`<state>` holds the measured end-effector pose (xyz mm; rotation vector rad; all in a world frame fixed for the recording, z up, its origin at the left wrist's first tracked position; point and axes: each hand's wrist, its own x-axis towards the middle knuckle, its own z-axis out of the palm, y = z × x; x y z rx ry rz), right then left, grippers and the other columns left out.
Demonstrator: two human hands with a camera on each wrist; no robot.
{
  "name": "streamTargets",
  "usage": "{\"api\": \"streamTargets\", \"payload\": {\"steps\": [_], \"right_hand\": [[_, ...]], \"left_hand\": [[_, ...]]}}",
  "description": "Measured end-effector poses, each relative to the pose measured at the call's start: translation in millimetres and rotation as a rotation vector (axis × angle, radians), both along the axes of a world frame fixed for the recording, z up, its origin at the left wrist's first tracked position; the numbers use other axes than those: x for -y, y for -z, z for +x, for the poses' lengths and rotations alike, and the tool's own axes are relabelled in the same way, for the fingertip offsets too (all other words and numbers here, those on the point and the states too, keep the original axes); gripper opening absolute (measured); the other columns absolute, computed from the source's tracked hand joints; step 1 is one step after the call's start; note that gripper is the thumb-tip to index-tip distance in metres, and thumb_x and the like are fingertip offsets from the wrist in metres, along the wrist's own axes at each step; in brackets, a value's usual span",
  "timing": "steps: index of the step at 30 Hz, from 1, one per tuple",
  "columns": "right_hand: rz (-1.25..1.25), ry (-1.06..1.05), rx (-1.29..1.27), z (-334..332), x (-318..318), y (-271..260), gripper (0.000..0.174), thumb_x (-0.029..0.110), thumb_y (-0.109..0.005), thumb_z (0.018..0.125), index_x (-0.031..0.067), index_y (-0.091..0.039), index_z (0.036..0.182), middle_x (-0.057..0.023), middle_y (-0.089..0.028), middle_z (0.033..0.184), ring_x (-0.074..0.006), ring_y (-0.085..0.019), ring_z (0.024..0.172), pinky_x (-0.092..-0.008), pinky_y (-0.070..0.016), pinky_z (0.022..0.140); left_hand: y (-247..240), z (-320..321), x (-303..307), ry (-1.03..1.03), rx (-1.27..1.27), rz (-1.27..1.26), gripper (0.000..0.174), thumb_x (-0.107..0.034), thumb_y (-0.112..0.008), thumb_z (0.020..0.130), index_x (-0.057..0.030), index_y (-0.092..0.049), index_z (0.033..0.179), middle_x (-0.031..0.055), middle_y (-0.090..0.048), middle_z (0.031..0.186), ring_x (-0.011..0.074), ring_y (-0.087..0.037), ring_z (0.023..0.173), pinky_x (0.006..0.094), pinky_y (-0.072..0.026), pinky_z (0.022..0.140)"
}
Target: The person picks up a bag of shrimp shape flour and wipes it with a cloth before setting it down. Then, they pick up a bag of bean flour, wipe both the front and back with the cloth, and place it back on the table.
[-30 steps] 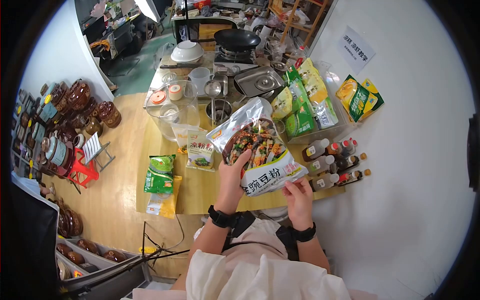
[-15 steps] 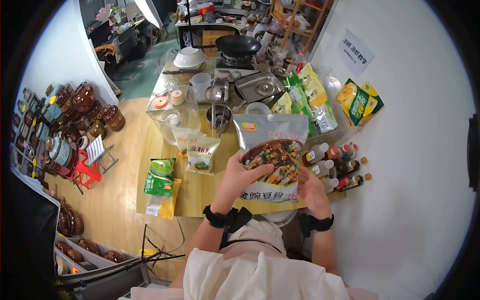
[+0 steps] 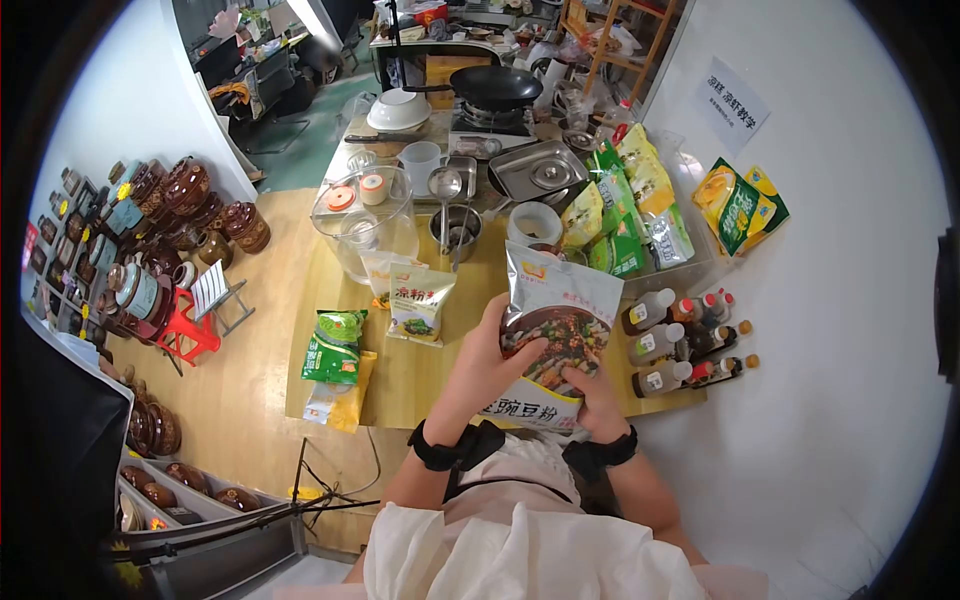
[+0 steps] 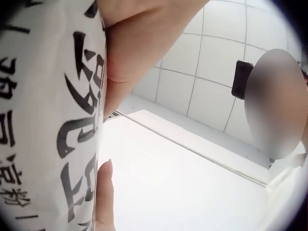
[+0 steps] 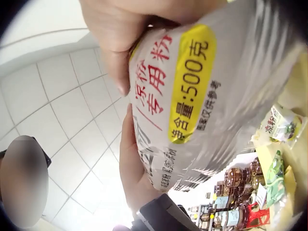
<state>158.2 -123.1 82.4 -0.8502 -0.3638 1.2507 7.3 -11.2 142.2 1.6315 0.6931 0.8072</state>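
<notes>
Both hands hold a silver-white packet [image 3: 560, 325] with a food picture and Chinese lettering, close above the wooden table's front edge. My left hand [image 3: 490, 358] grips its left side, thumb lying across the picture. On the lower right side my right hand [image 3: 598, 400] holds it, thumb on the front. In the left wrist view the packet's printed face [image 4: 48, 125] fills the left side, with the left hand [image 4: 139, 43] above. A yellow weight label [image 5: 195, 77] reading 500 shows in the right wrist view, beside the right hand [image 5: 118, 33]. The fingers behind the packet are hidden.
On the table [image 3: 480, 390] lie a green packet [image 3: 335, 347] and a cream packet [image 3: 418, 305]. A clear bucket [image 3: 365, 225], a steel pot [image 3: 455, 235] and a metal tray [image 3: 540, 172] stand behind. Bottles [image 3: 662, 378] and a bin of packets [image 3: 645, 200] line the right.
The packet has turned from a slant to more upright and come nearer the body. My right hand has shifted from its lower corner to its right side, thumb now on the front.
</notes>
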Motion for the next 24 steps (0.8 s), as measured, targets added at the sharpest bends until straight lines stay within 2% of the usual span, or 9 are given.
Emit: {"api": "streamTargets", "payload": {"steps": [5, 8, 11, 14, 17, 20, 24], "right_hand": [[-0.058, 0.053, -0.009, -0.8, -3.9, 9.6, 0.05, -0.005, -0.066, 0.08, 0.0033, -0.044, 0.124, -0.0112, -0.059, 0.116, -0.023, -0.063, 0.102, -0.0364, -0.0545, 0.084], [-0.075, 0.064, 0.009, -1.1, -2.9, 2.1, 0.05, -0.004, -0.066, 0.081, 0.0032, -0.044, 0.124, -0.0109, -0.059, 0.115, -0.0229, -0.063, 0.102, -0.0364, -0.0544, 0.084], [-0.04, 0.099, -0.006, -2.4, -4.5, 3.8, 0.048, -0.004, -0.066, 0.081, 0.0034, -0.045, 0.123, -0.0109, -0.06, 0.114, -0.023, -0.064, 0.099, -0.0357, -0.0547, 0.083], [-0.045, 0.143, -0.027, 0.7, -6.6, 9.7, 0.047, -0.003, -0.065, 0.082, 0.0033, -0.044, 0.123, -0.0113, -0.06, 0.114, -0.0234, -0.064, 0.098, -0.0359, -0.0549, 0.082], [-0.026, 0.19, -0.025, 2.7, -6.6, 6.6, 0.048, -0.003, -0.065, 0.082, 0.0042, -0.043, 0.125, -0.0112, -0.059, 0.114, -0.0236, -0.063, 0.098, -0.0373, -0.0549, 0.082], [0.011, 0.235, -0.069, 8.1, -7.2, 7.5, 0.049, -0.001, -0.065, 0.083, 0.0054, -0.041, 0.127, -0.011, -0.058, 0.115, -0.0238, -0.062, 0.1, -0.0385, -0.0547, 0.082], [0.031, 0.328, -0.073, 15.6, -7.9, 11.1, 0.049, -0.001, -0.063, 0.084, 0.0062, -0.041, 0.128, -0.0105, -0.057, 0.117, -0.0242, -0.061, 0.102, -0.0381, -0.0536, 0.084]], "left_hand": [[8.8, -7.8, 0.8, 0.065, 0.018, -0.064, 0.059, -0.017, -0.07, 0.084, 0.0044, -0.04, 0.13, 0.0113, -0.062, 0.105, 0.01, -0.058, 0.085, 0.0251, -0.0495, 0.071], [16.0, -13.5, 6.7, 0.019, 0.001, 0.064, 0.058, -0.017, -0.07, 0.085, 0.0039, -0.041, 0.131, 0.0108, -0.062, 0.106, 0.0114, -0.058, 0.089, 0.026, -0.0491, 0.077], [14.5, -19.7, 6.9, 0.107, -0.001, -0.081, 0.057, -0.017, -0.07, 0.085, 0.0048, -0.043, 0.13, 0.0104, -0.062, 0.107, 0.0123, -0.058, 0.093, 0.0264, -0.0484, 0.081], [7.6, -27.1, 6.5, 0.162, -0.107, -0.108, 0.055, -0.018, -0.071, 0.085, 0.0058, -0.046, 0.127, 0.01, -0.062, 0.107, 0.0121, -0.058, 0.094, 0.0267, -0.0486, 0.081], [18.1, -34.9, 4.7, 0.235, -0.094, -0.144, 0.049, -0.02, -0.071, 0.085, 0.0062, -0.051, 0.122, 0.0089, -0.064, 0.101, 0.0114, -0.061, 0.088, 0.0268, -0.0506, 0.077], [17.4, -41.9, 5.1, 0.242, -0.205, -0.302, 0.041, -0.024, -0.07, 0.086, 0.0069, -0.057, 0.109, 0.0099, -0.067, 0.086, 0.013, -0.065, 0.076, 0.0268, -0.052, 0.068], [33.0, -46.4, 1.6, 0.223, -0.053, -0.316, 0.032, -0.023, -0.066, 0.089, 0.0068, -0.06, 0.099, 0.0096, -0.068, 0.082, 0.0118, -0.065, 0.073, 0.0253, -0.0524, 0.065]]}}
